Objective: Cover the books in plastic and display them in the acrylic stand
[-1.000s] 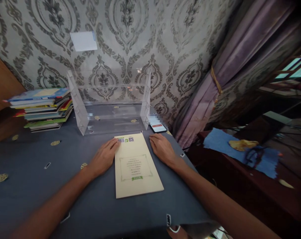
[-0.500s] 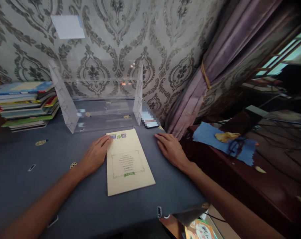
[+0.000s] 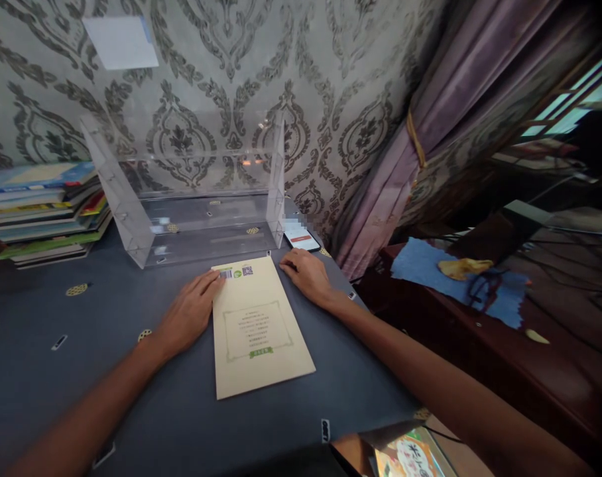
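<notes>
A cream-coloured thin book (image 3: 261, 331) lies flat on the cloth-covered table in front of me, its printed text upside down to my view and a barcode and QR code at its far end. My left hand (image 3: 194, 308) lies flat with fingers stretched out, the fingertips on the book's far left edge. Just right of the book's far right corner, my right hand (image 3: 307, 275) rests on the tablecloth, its fingers loosely bent and nothing visible in them. Behind the book stands a clear plastic rack (image 3: 132, 222) with bare shelves.
A stack of books (image 3: 47, 212) stands at the far left. A phone (image 3: 301, 236) lies beyond my right hand. To the right, a dark red cabinet (image 3: 445, 358) carries a blue cloth (image 3: 413, 265) and cables. A purple curtain (image 3: 390, 205) hangs near the table's right edge.
My right hand has moved left, closer to the book, and its fingers are more bent. The left hand stays on the book's edge. My view has shifted slightly.
</notes>
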Motion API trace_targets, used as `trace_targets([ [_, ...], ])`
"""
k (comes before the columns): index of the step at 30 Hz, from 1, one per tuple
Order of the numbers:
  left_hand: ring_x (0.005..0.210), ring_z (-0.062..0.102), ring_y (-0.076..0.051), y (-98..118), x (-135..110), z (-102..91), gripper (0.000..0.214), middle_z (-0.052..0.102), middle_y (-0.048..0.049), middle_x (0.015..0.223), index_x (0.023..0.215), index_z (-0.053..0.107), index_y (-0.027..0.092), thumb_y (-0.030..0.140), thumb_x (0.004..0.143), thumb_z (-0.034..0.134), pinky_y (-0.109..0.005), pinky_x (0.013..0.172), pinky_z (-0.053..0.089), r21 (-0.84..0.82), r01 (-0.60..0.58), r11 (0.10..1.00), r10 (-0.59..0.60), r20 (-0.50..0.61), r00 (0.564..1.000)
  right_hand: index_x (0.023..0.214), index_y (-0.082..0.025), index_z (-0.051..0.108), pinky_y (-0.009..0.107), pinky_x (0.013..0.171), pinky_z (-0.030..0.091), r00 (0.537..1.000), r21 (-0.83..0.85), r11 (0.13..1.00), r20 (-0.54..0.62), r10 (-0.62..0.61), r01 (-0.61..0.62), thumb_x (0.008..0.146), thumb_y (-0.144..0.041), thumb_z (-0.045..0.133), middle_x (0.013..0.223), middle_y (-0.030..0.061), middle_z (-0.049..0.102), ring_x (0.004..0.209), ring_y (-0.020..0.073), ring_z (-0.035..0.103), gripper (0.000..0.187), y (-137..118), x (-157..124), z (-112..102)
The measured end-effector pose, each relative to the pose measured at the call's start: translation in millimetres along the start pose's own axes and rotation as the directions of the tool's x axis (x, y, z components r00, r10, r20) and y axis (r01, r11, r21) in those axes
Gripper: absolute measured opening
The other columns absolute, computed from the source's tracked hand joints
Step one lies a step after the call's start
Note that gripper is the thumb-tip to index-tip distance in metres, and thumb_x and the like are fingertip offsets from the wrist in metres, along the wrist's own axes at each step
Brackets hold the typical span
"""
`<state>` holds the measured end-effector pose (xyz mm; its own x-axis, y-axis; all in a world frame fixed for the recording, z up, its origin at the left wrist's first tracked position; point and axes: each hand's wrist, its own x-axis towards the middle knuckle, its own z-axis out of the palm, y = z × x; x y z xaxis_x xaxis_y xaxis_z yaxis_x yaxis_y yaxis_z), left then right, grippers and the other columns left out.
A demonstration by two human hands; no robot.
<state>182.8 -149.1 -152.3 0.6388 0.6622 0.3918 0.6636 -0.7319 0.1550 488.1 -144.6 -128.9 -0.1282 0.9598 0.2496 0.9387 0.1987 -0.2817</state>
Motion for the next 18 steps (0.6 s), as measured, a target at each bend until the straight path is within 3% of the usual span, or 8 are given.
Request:
trace_targets([
  [3, 0.136, 0.053, -0.028, 0, 0, -0.1, 0.044, 0.059, -0.0117, 0.142, 0.139, 0.055, 0.020, 0.021, 0.103, 0.031, -0.047, 0.107, 0.050, 0.004, 0.007, 1.000, -0.007, 0.003, 1.000, 0.090, -0.021, 0.068, 0.034, 0.082, 0.048, 1.000, 0.004, 1.000, -0.020, -0.010, 0.010, 0.095, -0.019, 0.053, 0.096, 0.0085, 0.070, 0.096, 0.0237, 0.063, 0.016, 5, -2, -1],
  [6, 0.136, 0.053, -0.028, 0, 0, -0.5, 0.044, 0.059, -0.0124, 0.143, 0.139, 0.055, 0.019, 0.020, 0.103, 0.030, -0.047, 0.107, 0.050, 0.014, 0.004, 1.000, -0.004, 0.008, 1.000, 0.091, -0.020, 0.065, 0.036, 0.084, 0.048, 0.989, 0.047, 0.999, -0.145, 0.016, -0.009, 0.095, -0.022, 0.050, 0.096, 0.0098, 0.069, 0.093, 0.0246, 0.062, 0.016, 27, -11, -11],
  [8, 0.136, 0.052, -0.028, 0, 0, -0.7, 0.044, 0.058, -0.0133, 0.144, 0.139, 0.054, 0.017, 0.021, 0.103, 0.029, -0.048, 0.107, 0.050, 0.020, 0.005, 1.000, -0.005, 0.019, 1.000, 0.088, -0.020, 0.064, 0.037, 0.081, 0.048, 0.954, 0.108, 0.990, -0.275, 0.119, -0.093, 0.093, -0.026, 0.050, 0.091, 0.0098, 0.068, 0.088, 0.0248, 0.062, 0.016, 51, -24, -22],
  [10, 0.136, 0.052, -0.029, -1, 0, -0.7, 0.044, 0.058, -0.0133, 0.144, 0.139, 0.055, 0.018, 0.022, 0.103, 0.030, -0.049, 0.108, 0.050, 0.018, 0.003, 1.000, -0.003, 0.021, 1.000, 0.082, -0.020, 0.063, 0.037, 0.079, 0.047, 0.908, 0.176, 0.953, -0.302, 0.290, -0.246, 0.091, -0.033, 0.052, 0.087, 0.0102, 0.068, 0.084, 0.0252, 0.061, 0.020, 76, -39, -32],
  [13, 0.135, 0.053, -0.029, 0, 1, -0.6, 0.044, 0.059, -0.0134, 0.143, 0.139, 0.055, 0.019, 0.023, 0.103, 0.031, -0.049, 0.109, 0.049, -0.004, -0.007, 1.000, 0.007, 0.004, 1.000, 0.059, -0.022, 0.054, 0.037, 0.071, 0.045, 0.852, 0.295, 0.848, -0.158, 0.498, -0.441, 0.090, -0.042, 0.051, 0.069, 0.0094, 0.063, 0.073, 0.0247, 0.059, 0.037, 99, -64, -38],
  [16, 0.135, 0.053, -0.029, 0, 2, -1.4, 0.044, 0.060, -0.0143, 0.141, 0.139, 0.056, 0.018, 0.023, 0.103, 0.030, -0.049, 0.108, 0.050, -0.004, -0.005, 1.000, 0.005, 0.004, 1.000, 0.050, -0.022, 0.054, 0.035, 0.058, 0.045, 0.847, 0.385, 0.777, 0.020, 0.532, -0.497, 0.090, -0.057, 0.048, 0.053, 0.0070, 0.058, 0.058, 0.0229, 0.058, 0.053, 97, -82, -32],
  [18, 0.134, 0.054, -0.029, 1, 2, -2.3, 0.044, 0.060, -0.0150, 0.142, 0.137, 0.057, 0.016, 0.022, 0.103, 0.030, -0.049, 0.107, 0.050, 0.016, -0.006, 1.000, 0.006, 0.018, 1.000, 0.056, -0.020, 0.063, 0.034, 0.058, 0.047, 0.825, 0.554, 0.663, 0.081, 0.559, -0.504, 0.085, -0.066, 0.054, 0.058, 0.0075, 0.065, 0.060, 0.0235, 0.062, 0.055, 86, -87, -30],
])
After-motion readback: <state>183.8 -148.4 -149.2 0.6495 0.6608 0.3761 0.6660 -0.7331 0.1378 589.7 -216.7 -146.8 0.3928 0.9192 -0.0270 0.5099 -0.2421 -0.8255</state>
